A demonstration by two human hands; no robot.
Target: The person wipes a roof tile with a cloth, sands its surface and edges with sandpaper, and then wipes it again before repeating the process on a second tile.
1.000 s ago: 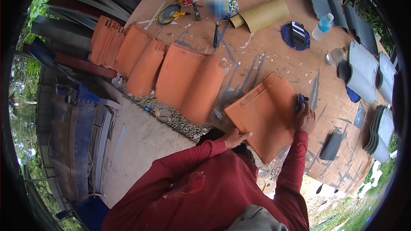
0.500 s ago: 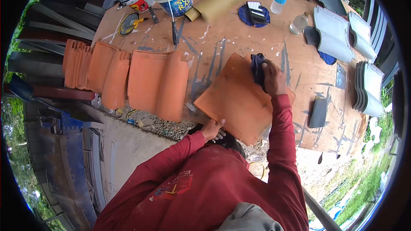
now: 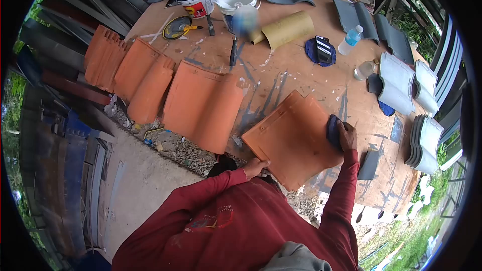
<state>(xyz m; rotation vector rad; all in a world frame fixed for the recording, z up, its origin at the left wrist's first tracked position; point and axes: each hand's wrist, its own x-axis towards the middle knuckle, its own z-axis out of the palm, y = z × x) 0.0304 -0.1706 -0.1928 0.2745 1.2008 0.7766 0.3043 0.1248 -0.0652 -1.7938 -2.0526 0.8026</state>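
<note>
An orange clay roof tile [image 3: 293, 139] lies flat on the paint-streaked plywood table [image 3: 301, 75], partly over its near edge. My left hand [image 3: 256, 165] grips the tile's near corner. My right hand [image 3: 345, 136] presses a dark blue cloth [image 3: 333, 130] against the tile's right side. Both arms are in red sleeves.
More orange tiles [image 3: 203, 105] lean along the table's left edge, over gravel. Grey painted tiles [image 3: 396, 83] are stacked at the right. Two paint buckets [image 3: 236, 2], a brush [image 3: 233, 50], a cardboard roll [image 3: 286, 29], a water bottle [image 3: 350, 40] and a small grey piece [image 3: 369, 164] sit on the table.
My right hand with the cloth has slid from the tile's far edge down to its right side. My left hand keeps hold of the near corner. The head camera has shifted.
</note>
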